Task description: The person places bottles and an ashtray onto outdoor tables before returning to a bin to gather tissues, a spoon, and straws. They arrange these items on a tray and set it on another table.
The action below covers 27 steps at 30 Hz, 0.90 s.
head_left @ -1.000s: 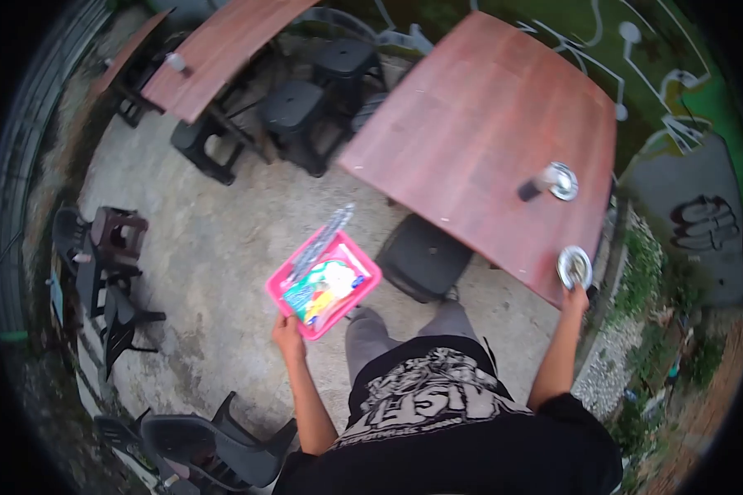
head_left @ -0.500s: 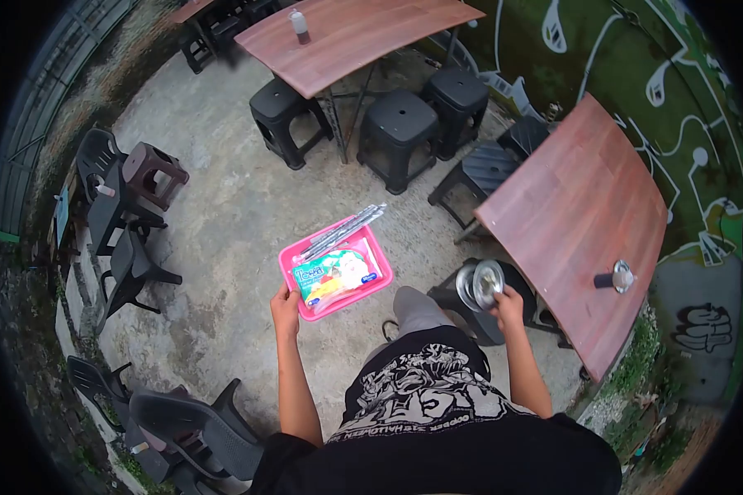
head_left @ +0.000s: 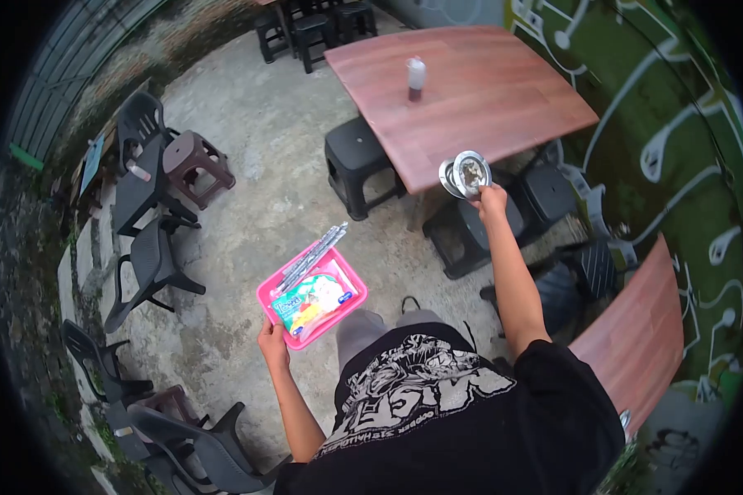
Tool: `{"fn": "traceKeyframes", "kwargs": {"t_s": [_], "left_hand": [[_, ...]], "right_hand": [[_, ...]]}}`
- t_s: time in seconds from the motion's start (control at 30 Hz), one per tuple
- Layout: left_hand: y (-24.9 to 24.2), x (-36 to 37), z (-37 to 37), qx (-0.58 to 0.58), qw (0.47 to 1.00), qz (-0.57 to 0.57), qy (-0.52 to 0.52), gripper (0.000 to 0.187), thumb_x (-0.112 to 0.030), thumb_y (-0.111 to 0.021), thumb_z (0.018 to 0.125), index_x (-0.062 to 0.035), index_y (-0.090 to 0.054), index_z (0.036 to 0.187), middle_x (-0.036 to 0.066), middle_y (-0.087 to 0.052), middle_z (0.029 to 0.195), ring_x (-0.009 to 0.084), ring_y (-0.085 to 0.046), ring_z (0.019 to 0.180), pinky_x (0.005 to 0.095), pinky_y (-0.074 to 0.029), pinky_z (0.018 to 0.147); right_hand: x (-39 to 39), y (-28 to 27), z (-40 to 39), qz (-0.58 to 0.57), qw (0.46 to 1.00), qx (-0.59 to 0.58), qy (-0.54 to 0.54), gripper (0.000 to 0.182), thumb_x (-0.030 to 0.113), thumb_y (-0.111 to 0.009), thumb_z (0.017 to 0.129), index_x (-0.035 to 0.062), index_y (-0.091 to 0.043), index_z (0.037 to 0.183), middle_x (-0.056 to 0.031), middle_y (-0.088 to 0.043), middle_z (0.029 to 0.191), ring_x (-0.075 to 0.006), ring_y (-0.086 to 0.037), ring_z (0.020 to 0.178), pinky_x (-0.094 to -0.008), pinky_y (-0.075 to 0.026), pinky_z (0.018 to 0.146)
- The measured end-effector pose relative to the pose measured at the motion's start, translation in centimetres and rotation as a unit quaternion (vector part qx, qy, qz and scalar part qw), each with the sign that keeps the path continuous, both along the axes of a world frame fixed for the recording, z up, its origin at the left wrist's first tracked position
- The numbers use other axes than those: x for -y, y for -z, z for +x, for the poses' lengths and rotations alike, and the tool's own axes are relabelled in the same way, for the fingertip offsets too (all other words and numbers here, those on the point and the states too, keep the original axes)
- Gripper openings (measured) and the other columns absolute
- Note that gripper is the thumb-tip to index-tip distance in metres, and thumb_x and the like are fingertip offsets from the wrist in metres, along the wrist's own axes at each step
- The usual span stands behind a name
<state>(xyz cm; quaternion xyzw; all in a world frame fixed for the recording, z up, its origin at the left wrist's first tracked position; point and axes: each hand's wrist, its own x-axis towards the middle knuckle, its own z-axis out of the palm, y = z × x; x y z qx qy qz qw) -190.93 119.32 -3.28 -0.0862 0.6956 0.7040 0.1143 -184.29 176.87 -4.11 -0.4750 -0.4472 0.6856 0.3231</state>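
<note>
My left hand (head_left: 273,344) grips the near-left edge of a pink plastic tray (head_left: 264,290), thumb on its rim. In the tray lies a green and white tissue pack (head_left: 309,304), and a bundle of long, thin silver sticks (head_left: 312,259) rests across its far side, poking past the rim. My right hand (head_left: 491,201) stretches forward, its fingers closed on round metal ashtrays (head_left: 473,174). The top one has grey-brown bits inside; another shows beneath it on the left. They overlap the near edge of a reddish wooden table (head_left: 487,91) in this view.
A bottle with dark liquid (head_left: 415,78) stands on that table. Black stools (head_left: 357,161) sit under and beside it. A second wooden table (head_left: 640,338) is at my right. Black chairs (head_left: 153,260) and a brown stool (head_left: 196,167) line the left side of the concrete floor (head_left: 256,157).
The view has turned right-to-left and advanced towards the far table. My right hand has carried the ashtrays forward from beside the right table to the far table's edge. My left hand still holds the tray.
</note>
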Motion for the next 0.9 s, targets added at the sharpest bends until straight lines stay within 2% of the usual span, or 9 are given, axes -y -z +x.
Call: {"fn": "traceKeyframes", "kwargs": {"t_s": [0.07,0.3,0.4,0.53,0.6,0.67,0.77,0.87,0.9], "left_hand": [[-0.1,-0.6,-4.6,-0.002,1.0,0.021,-0.013,0.037,-0.002,-0.053,0.088,0.0084,-0.052,0.123,0.013,-0.063,0.106,0.0136,-0.06,0.088,0.025,-0.048,0.076],[3.1,-0.7,-23.9,-0.006,0.998,-0.009,-0.054,0.036,-0.003,-0.051,0.086,0.0078,-0.055,0.12,0.011,-0.063,0.103,0.0127,-0.058,0.085,0.0251,-0.047,0.074],[3.2,-0.5,-34.3,0.003,0.999,-0.023,-0.043,0.035,-0.003,-0.051,0.085,0.0084,-0.056,0.118,0.01,-0.063,0.1,0.0119,-0.058,0.083,0.0244,-0.047,0.073],[1.1,-3.3,-50.7,0.001,0.996,-0.087,0.037,0.033,-0.003,-0.051,0.085,0.0066,-0.058,0.115,0.007,-0.064,0.097,0.011,-0.057,0.081,0.0247,-0.046,0.072],[-0.3,-5.1,-58.0,-0.003,0.994,-0.096,0.058,0.032,-0.003,-0.052,0.085,0.0058,-0.059,0.115,0.005,-0.064,0.096,0.0112,-0.057,0.082,0.0254,-0.047,0.073],[-1.2,-8.2,-65.6,-0.018,0.994,-0.089,0.055,0.033,-0.004,-0.053,0.085,0.0059,-0.058,0.116,0.006,-0.064,0.098,0.0117,-0.057,0.084,0.0257,-0.047,0.076],[0.6,-11.8,-77.0,-0.011,0.996,-0.051,0.079,0.036,-0.004,-0.054,0.086,0.0054,-0.056,0.12,0.008,-0.064,0.102,0.012,-0.058,0.087,0.0254,-0.046,0.077],[2.6,-16.6,-87.8,-0.012,0.995,-0.032,0.091,0.036,-0.003,-0.053,0.086,0.0055,-0.056,0.121,0.008,-0.064,0.103,0.012,-0.058,0.087,0.0252,-0.046,0.077],[2.9,-18.2,-91.3,-0.015,0.995,-0.033,0.093,0.036,-0.003,-0.053,0.086,0.0058,-0.056,0.121,0.008,-0.064,0.103,0.0119,-0.058,0.087,0.025,-0.046,0.077]], "right_hand": [[-3.6,2.4,-6.7,0.007,0.998,0.039,-0.05,0.025,-0.003,-0.05,0.081,-0.0078,-0.055,0.105,-0.017,-0.063,0.094,-0.0268,-0.066,0.079,-0.0444,-0.057,0.064],[-11.8,7.8,-21.9,-0.083,0.973,-0.009,0.216,0.037,0.003,-0.046,0.082,-0.0086,-0.047,0.117,-0.0231,-0.052,0.118,-0.0389,-0.059,0.101,-0.0597,-0.05,0.082],[-12.3,7.0,-24.1,-0.057,0.909,-0.053,0.41,0.04,-0.001,-0.048,0.076,-0.0119,-0.049,0.115,-0.0255,-0.056,0.11,-0.0388,-0.063,0.091,-0.0526,-0.057,0.068],[-9.7,6.1,-29.0,-0.08,0.862,-0.02,0.5,0.04,0.002,-0.049,0.077,-0.0133,-0.048,0.114,-0.0232,-0.056,0.112,-0.037,-0.062,0.094,-0.0514,-0.055,0.072],[-6.2,7.5,-30.1,-0.049,0.897,-0.094,0.429,0.037,0.001,-0.048,0.079,-0.0128,-0.048,0.113,-0.0205,-0.057,0.113,-0.0343,-0.061,0.098,-0.0495,-0.053,0.081],[-2.5,8.1,-32.4,-0.173,0.927,-0.182,0.277,0.033,0.0,-0.047,0.083,-0.0102,-0.048,0.114,-0.0175,-0.057,0.114,-0.0277,-0.06,0.099,-0.0423,-0.051,0.087],[2.9,4.6,-42.7,-0.225,0.966,-0.125,0.002,0.03,0.004,-0.052,0.086,-0.0073,-0.052,0.113,-0.015,-0.06,0.108,-0.0227,-0.06,0.099,-0.0347,-0.048,0.09],[1.5,2.2,-58.1,-0.236,0.937,-0.003,-0.258,0.027,0.01,-0.059,0.085,-0.0061,-0.058,0.107,-0.013,-0.063,0.105,-0.0198,-0.06,0.098,-0.0311,-0.048,0.086],[0.0,2.2,-63.9,-0.155,0.934,0.064,-0.315,0.028,0.012,-0.061,0.085,-0.0048,-0.059,0.107,-0.011,-0.063,0.103,-0.0177,-0.059,0.095,-0.0298,-0.048,0.084]]}}
